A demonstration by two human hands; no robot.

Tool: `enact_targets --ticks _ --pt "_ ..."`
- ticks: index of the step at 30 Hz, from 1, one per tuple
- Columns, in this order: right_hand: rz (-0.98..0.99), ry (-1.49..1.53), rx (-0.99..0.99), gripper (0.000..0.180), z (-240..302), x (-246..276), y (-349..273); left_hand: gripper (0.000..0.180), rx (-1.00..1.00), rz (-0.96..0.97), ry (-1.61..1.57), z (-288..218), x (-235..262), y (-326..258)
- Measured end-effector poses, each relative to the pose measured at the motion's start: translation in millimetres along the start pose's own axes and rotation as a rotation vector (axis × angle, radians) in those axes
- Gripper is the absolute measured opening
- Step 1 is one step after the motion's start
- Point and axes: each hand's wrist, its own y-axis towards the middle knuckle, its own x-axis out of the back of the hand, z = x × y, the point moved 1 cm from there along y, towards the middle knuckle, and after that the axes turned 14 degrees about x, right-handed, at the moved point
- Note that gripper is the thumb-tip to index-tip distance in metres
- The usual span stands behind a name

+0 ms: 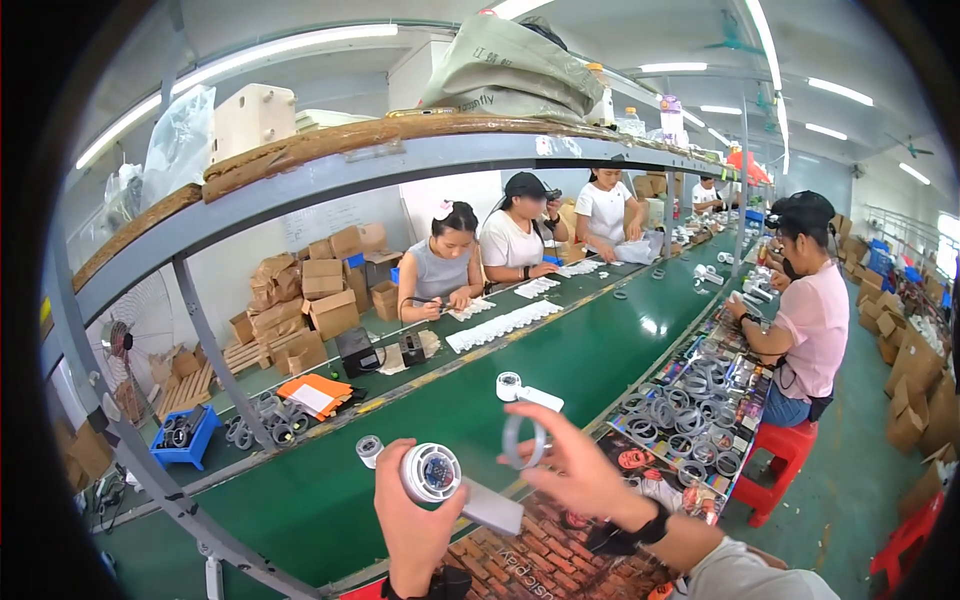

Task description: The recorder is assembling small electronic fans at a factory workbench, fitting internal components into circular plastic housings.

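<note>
My left hand (415,525) is closed around a white handheld fan (432,472); its round head faces up, and a pale grey handle-like bar (494,509) extends to the right below it. I pinch a grey plastic ring (508,442) in my right hand (585,468), tilted on edge, a short way right of the fan head and apart from it. Just beyond my left fingers is a small round grey-white part (369,447). Another white fan with a round head (508,385) lies on the green conveyor belt (440,385), beyond my hands.
Many grey rings (680,415) cover the printed worktop (510,565) at right. A co-worker in pink (815,315) sits there on a red stool (775,465). Several people work across the belt beside white parts (503,325). A metal shelf frame (150,450) and blue basket (187,437) stand left.
</note>
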Motion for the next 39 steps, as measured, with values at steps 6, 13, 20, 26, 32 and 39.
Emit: enact_targets --ticks 6,13,20,26,32,39 --pt "-0.203 0.113 0.341 0.062 -33.2 -55.3 4.9 0.069 0.225 -0.032 -0.428 -3.9 -6.5 -3.4" --pt "-0.2 0.157 0.439 0.073 -44.0 -53.2 1.3 0.067 0.405 0.185 -0.78 2.5 -6.1 -2.3" --pt "-0.116 0.012 0.507 0.076 -42.2 -44.6 1.3 0.061 0.278 0.127 -0.575 1.8 0.4 -2.5" --pt "-0.109 0.059 0.477 0.075 -39.3 -32.4 1.0 0.065 0.239 0.16 -0.517 1.8 -7.1 -4.2" --pt "-0.213 0.256 0.478 0.068 -40.4 -35.3 1.4 0.073 0.329 0.244 -0.599 -2.4 -4.8 -4.2" --pt "-0.157 -0.046 0.498 0.069 -29.8 -33.3 1.2 0.069 0.223 0.244 -0.527 -2.7 -5.6 -2.3"
